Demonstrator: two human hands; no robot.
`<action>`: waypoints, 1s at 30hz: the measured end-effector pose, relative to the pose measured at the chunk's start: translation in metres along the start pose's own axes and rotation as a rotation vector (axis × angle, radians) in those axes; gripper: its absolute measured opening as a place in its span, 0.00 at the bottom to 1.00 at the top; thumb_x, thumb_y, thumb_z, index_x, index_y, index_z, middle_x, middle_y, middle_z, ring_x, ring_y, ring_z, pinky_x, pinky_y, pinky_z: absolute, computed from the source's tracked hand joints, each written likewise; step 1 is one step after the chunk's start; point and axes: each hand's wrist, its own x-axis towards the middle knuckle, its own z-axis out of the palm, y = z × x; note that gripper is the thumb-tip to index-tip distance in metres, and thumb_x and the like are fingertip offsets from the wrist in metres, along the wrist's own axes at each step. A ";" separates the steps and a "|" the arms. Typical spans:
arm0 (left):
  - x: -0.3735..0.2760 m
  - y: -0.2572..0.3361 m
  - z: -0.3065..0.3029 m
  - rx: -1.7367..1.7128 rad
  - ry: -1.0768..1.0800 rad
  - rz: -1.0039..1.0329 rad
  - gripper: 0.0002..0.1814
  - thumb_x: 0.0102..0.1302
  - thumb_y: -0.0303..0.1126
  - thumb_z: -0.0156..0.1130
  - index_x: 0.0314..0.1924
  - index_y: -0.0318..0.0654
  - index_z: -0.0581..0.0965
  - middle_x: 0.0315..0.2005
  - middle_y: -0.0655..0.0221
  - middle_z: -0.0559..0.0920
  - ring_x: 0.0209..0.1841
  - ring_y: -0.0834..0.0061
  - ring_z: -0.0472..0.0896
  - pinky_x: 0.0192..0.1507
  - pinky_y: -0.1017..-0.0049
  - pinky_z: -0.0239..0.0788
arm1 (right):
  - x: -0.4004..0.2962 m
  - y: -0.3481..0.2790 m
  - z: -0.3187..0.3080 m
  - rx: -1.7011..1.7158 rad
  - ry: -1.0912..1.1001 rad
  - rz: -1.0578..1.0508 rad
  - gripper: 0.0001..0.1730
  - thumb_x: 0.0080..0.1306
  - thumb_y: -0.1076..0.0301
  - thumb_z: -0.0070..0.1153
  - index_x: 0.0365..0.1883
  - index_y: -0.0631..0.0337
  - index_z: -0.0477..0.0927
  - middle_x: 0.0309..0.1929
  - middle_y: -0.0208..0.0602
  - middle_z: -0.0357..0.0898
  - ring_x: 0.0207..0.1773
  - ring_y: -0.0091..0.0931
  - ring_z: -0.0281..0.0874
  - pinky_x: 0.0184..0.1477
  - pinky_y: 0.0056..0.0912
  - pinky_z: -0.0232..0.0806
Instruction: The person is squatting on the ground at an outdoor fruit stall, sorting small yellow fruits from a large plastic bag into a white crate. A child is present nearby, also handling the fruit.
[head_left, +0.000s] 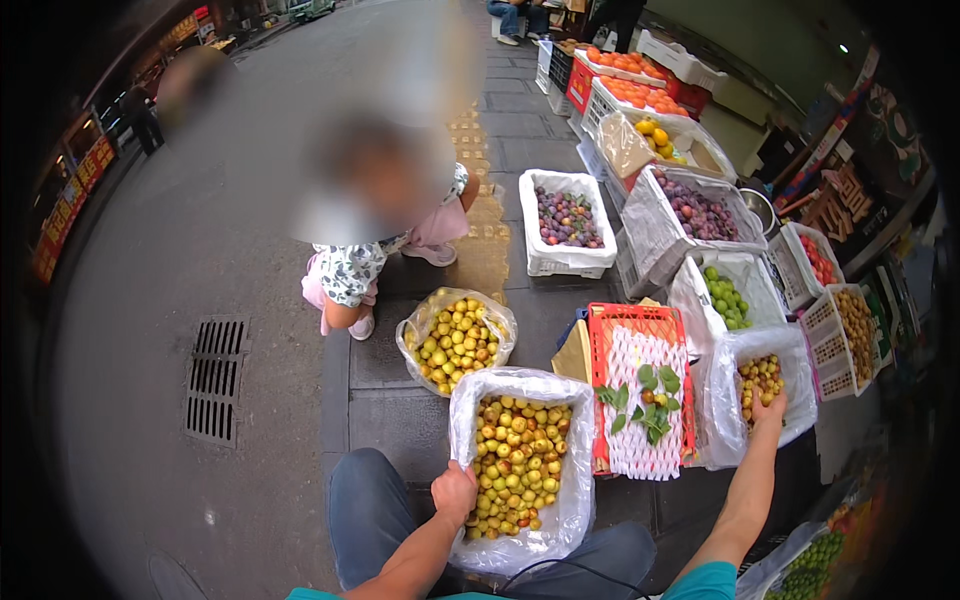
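Observation:
Before me stands a plastic-lined crate (556, 517) of yellow-green jujubes (517, 457) with brown patches. My left hand (454, 489) is closed around its left rim, thumb over the liner. Off to the right, my right hand (766, 405) reaches into another lined crate (727, 442), its fingers on smaller, browner jujubes (759, 375). Whether those fingers hold any fruit is hidden. Between the two crates lies an upturned-looking red plastic crate (598, 442) covered with white foam netting (626, 450). Leafy sprigs (654, 412) with a few fruits rest on the netting.
A bagged round container of jujubes (457, 345) sits just beyond. Crates of plums (566, 217), green fruit (726, 300) and orange fruit (637, 94) line the right side. A person (349, 277) crouches ahead on the left. A drain grate (217, 379) lies in the road.

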 end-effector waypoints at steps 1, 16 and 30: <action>0.001 0.000 -0.001 -0.010 -0.003 0.009 0.18 0.73 0.44 0.59 0.39 0.32 0.76 0.24 0.48 0.85 0.27 0.46 0.87 0.35 0.51 0.80 | 0.003 -0.004 0.007 -0.018 0.020 -0.038 0.25 0.78 0.50 0.48 0.66 0.54 0.74 0.63 0.39 0.78 0.62 0.38 0.79 0.54 0.46 0.81; 0.002 0.006 0.008 -0.054 -0.030 -0.003 0.16 0.72 0.42 0.61 0.39 0.33 0.75 0.25 0.49 0.86 0.27 0.48 0.86 0.34 0.53 0.80 | -0.267 0.369 0.287 -1.141 -1.051 0.024 0.16 0.75 0.62 0.58 0.53 0.64 0.86 0.38 0.36 0.88 0.34 0.23 0.87 0.34 0.26 0.77; 0.007 -0.003 0.007 -0.126 -0.053 -0.013 0.15 0.70 0.39 0.62 0.39 0.32 0.74 0.27 0.49 0.86 0.28 0.47 0.86 0.35 0.52 0.79 | -0.268 0.519 0.312 -1.996 -1.184 -0.803 0.16 0.69 0.70 0.49 0.46 0.63 0.87 0.48 0.57 0.87 0.54 0.50 0.86 0.55 0.51 0.77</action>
